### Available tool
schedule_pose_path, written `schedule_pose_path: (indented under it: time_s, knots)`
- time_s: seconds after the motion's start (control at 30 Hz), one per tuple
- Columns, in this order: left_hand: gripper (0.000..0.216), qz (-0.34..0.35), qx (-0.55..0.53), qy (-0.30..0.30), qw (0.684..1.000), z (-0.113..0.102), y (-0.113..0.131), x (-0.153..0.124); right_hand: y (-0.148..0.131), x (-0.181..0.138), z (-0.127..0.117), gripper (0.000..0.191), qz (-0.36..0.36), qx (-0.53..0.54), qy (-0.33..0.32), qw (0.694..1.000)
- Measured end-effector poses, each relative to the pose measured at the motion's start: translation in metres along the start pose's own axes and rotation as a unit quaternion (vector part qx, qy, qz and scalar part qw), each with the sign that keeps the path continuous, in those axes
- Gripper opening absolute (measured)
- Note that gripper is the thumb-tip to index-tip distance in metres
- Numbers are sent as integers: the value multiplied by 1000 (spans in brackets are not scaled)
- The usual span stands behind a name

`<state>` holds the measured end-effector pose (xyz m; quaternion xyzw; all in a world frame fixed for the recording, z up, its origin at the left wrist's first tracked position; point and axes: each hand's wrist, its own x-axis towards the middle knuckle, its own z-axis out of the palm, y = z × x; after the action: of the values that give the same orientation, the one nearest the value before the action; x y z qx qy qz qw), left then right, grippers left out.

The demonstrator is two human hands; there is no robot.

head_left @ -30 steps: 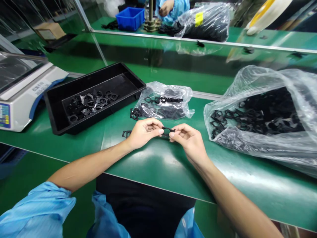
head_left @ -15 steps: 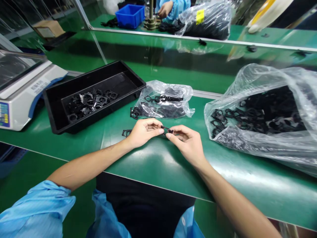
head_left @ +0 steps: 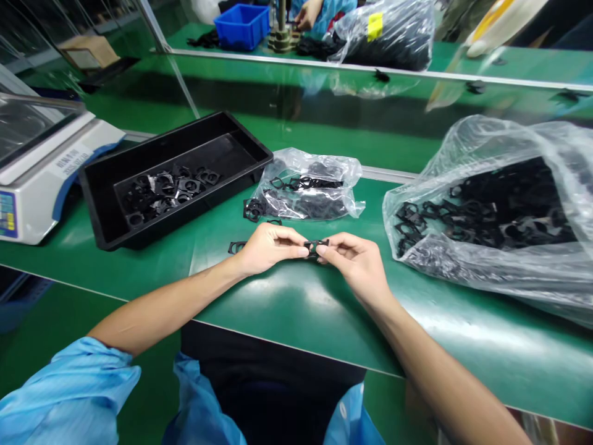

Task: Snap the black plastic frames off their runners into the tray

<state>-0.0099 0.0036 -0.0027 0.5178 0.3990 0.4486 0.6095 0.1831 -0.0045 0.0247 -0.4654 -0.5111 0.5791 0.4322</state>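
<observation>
Between my two hands is a small black ring-shaped plastic part (head_left: 313, 245), held above the green table. My left hand (head_left: 270, 248) pinches its left end between thumb and fingers. On the other end, my right hand (head_left: 354, 259) grips it the same way. Fingertips cover part of its edges. A similar flat black part (head_left: 235, 248) lies on the table beside my left hand, partly hidden by it. Behind my hands, a small clear plastic bag (head_left: 315, 201) holds black parts, with another black part (head_left: 252, 210) at its left mouth.
A black tray (head_left: 104, 232) with several black parts stands at the left, near a white scale (head_left: 55, 179). To the right lies a large open plastic bag (head_left: 482, 272) full of black parts. Beyond a clear divider are a blue bin (head_left: 243, 28) and another person's hand (head_left: 308, 13).
The black part between my hands has turned so its ring opening faces me more. Both hands have shifted slightly; my right hand sits a little lower and further right.
</observation>
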Motion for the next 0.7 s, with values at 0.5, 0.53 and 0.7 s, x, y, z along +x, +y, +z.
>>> schedule_pose_path:
  time_s: [0.5,0.53,0.7]
  knots:
    - [40,-87,-86,-152,981,-12,11,3,-5,2,-1,40,89,72,-63,991]
    - [41,-98,-102,-161,977,-12,10,4,-5,2,-1,40,92,77,-66,991]
    - [41,-138,-171,-208,953,-10,8,3,-5,1,0,34,103,102,-92,985]
